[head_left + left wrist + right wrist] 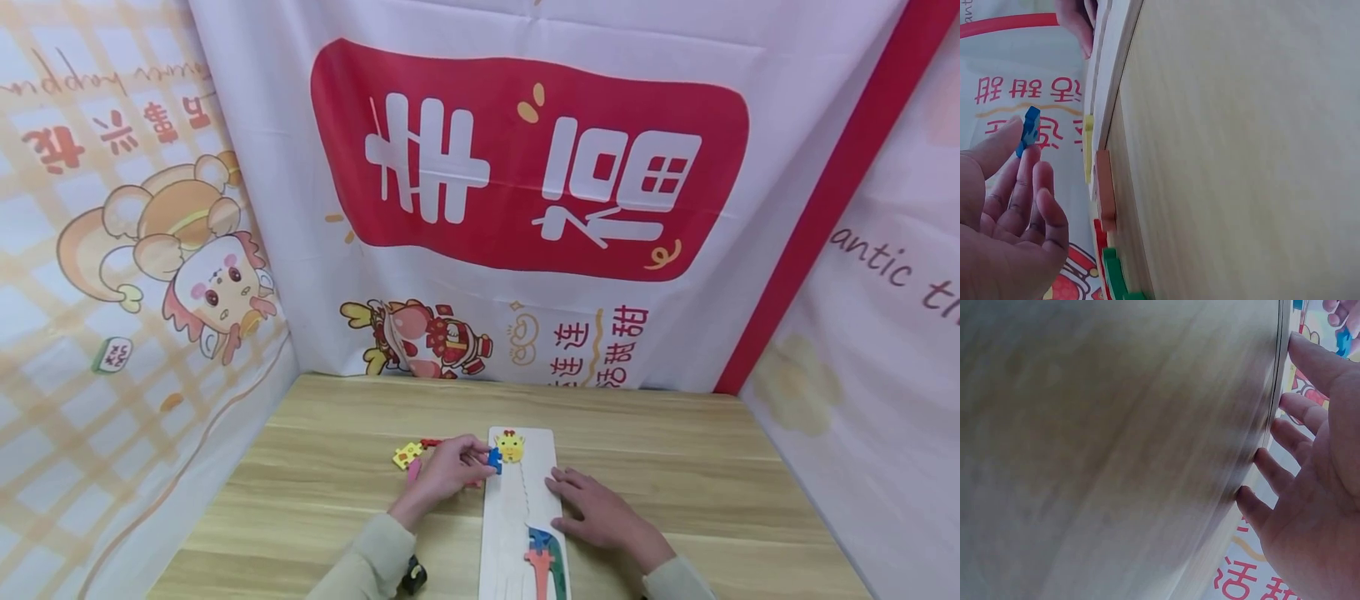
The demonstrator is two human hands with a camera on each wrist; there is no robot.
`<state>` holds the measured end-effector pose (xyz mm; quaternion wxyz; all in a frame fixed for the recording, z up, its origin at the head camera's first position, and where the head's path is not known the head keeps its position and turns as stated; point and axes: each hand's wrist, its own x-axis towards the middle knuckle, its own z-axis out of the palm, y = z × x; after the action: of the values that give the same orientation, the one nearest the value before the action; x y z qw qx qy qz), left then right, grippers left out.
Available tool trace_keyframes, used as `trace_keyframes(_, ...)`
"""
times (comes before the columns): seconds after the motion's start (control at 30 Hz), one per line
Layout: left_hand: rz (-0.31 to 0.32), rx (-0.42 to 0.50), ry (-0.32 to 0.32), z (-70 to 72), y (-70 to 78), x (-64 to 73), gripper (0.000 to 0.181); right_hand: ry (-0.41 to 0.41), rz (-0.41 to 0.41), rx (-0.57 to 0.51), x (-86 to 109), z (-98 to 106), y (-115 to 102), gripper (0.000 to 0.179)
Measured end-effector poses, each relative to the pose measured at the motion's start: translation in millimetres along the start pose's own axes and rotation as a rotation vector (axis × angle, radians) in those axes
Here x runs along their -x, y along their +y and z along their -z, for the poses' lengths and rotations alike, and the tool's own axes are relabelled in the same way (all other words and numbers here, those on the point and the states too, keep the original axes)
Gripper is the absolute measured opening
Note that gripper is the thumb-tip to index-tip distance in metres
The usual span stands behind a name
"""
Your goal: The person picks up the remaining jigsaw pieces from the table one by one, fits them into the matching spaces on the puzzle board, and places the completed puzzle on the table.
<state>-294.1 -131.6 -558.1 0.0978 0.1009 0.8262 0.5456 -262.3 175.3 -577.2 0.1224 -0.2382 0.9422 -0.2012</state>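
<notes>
My left hand [444,473] pinches a small blue puzzle piece [495,460] between thumb and fingertips, over the left edge of a pale wooden puzzle board [501,517]. In the left wrist view that blue piece [1030,131] is held on edge, with the other fingers loosely bent. A yellow giraffe-head piece [511,447] lies at the board's far end. Toward the near end sit a dark blue piece [539,540], a green piece [558,567] and a coral piece [541,573]. My right hand [603,515] rests along the board's right edge, fingers spread and fingertips touching it.
Left of the board lie loose pieces: a yellow one [407,456], a red one [430,442] and a pink one [413,472], partly behind my left hand. A black object [413,575] shows beside the left sleeve. Printed cloth walls [525,333] enclose the wooden table [330,483].
</notes>
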Motion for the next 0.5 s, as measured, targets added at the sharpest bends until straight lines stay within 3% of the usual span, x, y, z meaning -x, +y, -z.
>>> trace_keyframes(0.27, -0.021, -0.149, 0.026, -22.9, 3.5, -12.8, 0.026, 0.008, 0.021, 0.016, -0.1, 0, 0, 0.069)
trace_keyframes(0.5, -0.014, -0.194, 0.06, -34.4, 4.6, -16.8, 0.028, 0.007, 0.025, 0.014, -1.3, -1, 0, 0.068)
